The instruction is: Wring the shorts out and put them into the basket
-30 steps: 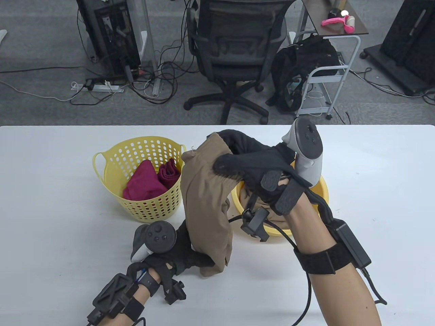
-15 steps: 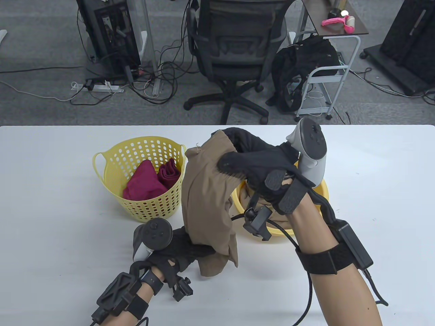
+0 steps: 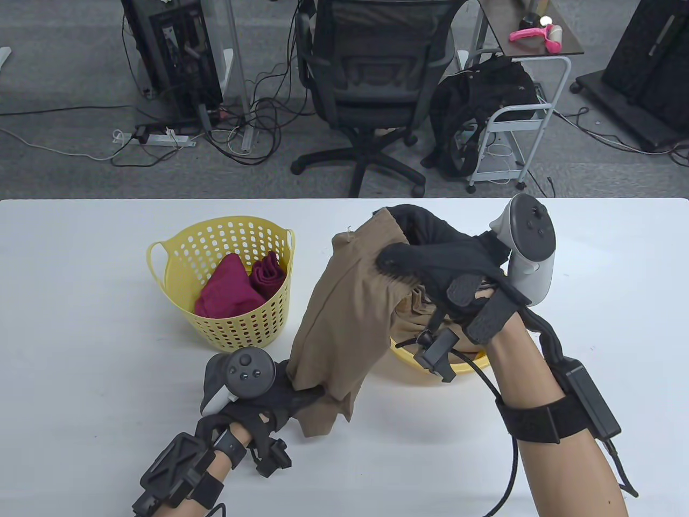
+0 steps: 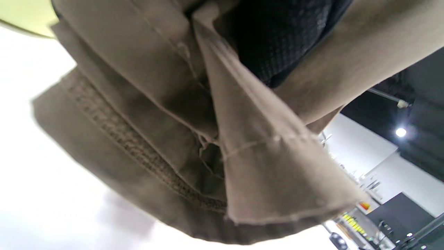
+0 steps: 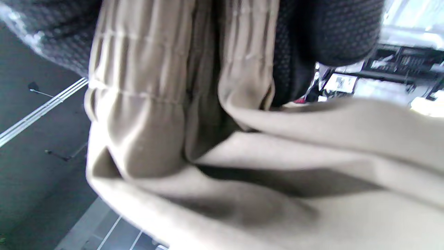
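Observation:
The tan shorts [image 3: 342, 318] hang stretched between both hands above the table. My right hand [image 3: 425, 258] grips their upper end, fingers curled over the gathered waistband [image 5: 145, 104]. My left hand [image 3: 285, 396] grips the lower end near the front edge; the hem [image 4: 277, 194] fills the left wrist view. A yellow perforated basket [image 3: 177, 258] stands to the left holding dark red cloth [image 3: 237, 288]. A yellow basin [image 3: 447, 369] sits under my right hand, mostly hidden, with more tan cloth [image 3: 417, 309] in it.
The white table [image 3: 81, 350] stretches to both sides of the basket and basin. Beyond its far edge stand an office chair [image 3: 371, 81], a small cart [image 3: 517, 118] with a black bag, and cables on the floor.
My right hand has moved to the right with the top of the shorts, pulling the cloth into a slant. The left hand has held its place at the lower end.

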### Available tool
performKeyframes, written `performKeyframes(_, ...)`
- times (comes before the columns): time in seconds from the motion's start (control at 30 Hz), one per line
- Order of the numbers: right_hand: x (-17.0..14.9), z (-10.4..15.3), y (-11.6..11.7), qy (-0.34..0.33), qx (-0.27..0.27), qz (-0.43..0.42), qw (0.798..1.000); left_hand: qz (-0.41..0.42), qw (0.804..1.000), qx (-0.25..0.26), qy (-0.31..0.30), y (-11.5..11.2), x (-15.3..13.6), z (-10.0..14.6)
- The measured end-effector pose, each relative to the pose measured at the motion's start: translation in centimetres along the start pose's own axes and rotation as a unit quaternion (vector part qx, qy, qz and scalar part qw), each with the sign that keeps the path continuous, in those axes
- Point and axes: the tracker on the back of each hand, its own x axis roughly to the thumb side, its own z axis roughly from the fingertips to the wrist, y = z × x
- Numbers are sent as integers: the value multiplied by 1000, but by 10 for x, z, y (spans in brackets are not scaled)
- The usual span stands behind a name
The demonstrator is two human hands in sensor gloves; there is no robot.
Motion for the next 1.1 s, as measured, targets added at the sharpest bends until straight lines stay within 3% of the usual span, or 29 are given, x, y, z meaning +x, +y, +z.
performKeyframes(0.37, -9, 19, -38, 49, -71, 150, 985, -90, 994, -46, 47, 17, -8, 6)
performKeyframes(0.6, -20, 34, -51, 90, -104, 268, 954, -109, 990, -69, 64, 32, -10, 9)
performKeyframes(0.83, -36, 41, -44, 113, -93, 387, 910, -122, 989, -49, 71, 51, -2, 14)
performKeyframes(1.1, -52, 39, -13, 106, -58, 488, 865, -111, 993, -29, 39, 69, 24, 18)
